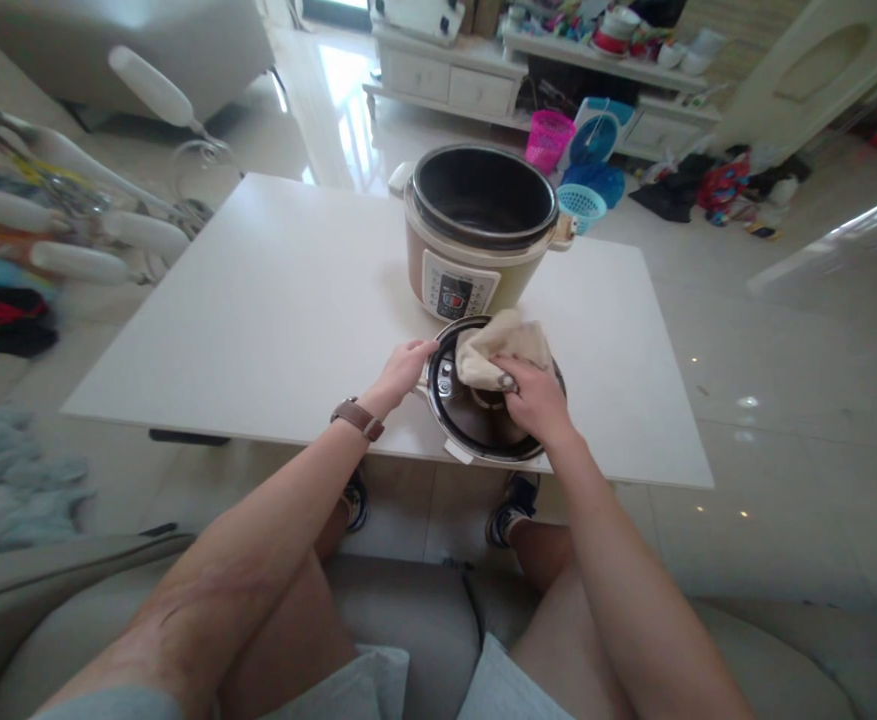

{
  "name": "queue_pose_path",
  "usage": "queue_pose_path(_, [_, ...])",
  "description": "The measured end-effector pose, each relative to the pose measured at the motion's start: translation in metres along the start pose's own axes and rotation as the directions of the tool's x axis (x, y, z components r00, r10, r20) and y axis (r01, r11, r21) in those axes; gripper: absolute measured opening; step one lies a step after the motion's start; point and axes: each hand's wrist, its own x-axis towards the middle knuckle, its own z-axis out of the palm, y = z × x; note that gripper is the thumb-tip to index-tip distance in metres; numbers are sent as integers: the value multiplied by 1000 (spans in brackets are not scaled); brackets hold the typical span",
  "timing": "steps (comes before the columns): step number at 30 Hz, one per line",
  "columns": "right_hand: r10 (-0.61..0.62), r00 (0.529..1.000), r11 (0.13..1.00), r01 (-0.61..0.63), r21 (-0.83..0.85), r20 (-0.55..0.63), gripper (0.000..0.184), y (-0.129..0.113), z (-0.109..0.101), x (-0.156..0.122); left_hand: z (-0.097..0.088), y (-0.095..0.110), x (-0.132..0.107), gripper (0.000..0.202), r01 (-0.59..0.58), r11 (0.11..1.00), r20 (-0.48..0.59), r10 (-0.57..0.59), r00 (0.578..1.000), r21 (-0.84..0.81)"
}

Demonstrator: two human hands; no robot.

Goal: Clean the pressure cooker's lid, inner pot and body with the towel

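Note:
A round pressure cooker lid (487, 425) lies with its dark inner side up near the front edge of the white table. My left hand (406, 370) grips the lid's left rim, its fingertips partly hidden at the edge. In my right hand (535, 395) is a bunched cream cloth (502, 345), pressed against the lid's inner face and covering part of it. Just behind the lid stands an electric pressure cooker (475, 240), uncovered, with a dark inner pot and a control panel facing me.
The white table (273, 300) spreads under the cooker, its front edge close to my knees. A grey sofa (408, 600) is beneath me. Beyond the table stand a pink basket (549, 138), a light blue basket (582, 205) and a white cabinet (445, 80). White-padded metal equipment (145, 90) is at left.

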Motion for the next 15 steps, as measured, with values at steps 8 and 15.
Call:
queue_pose_path(8, [208, 966, 971, -184, -155, 154, 47, -3, -3, -6, -1, 3, -6, 24, 32, 999, 14, -33, 999, 31])
queue_pose_path(15, [225, 966, 958, -243, 152, 127, 27, -17, -7, -17, 0, 4, -7, 26, 14, 998, -5, -14, 1000, 57])
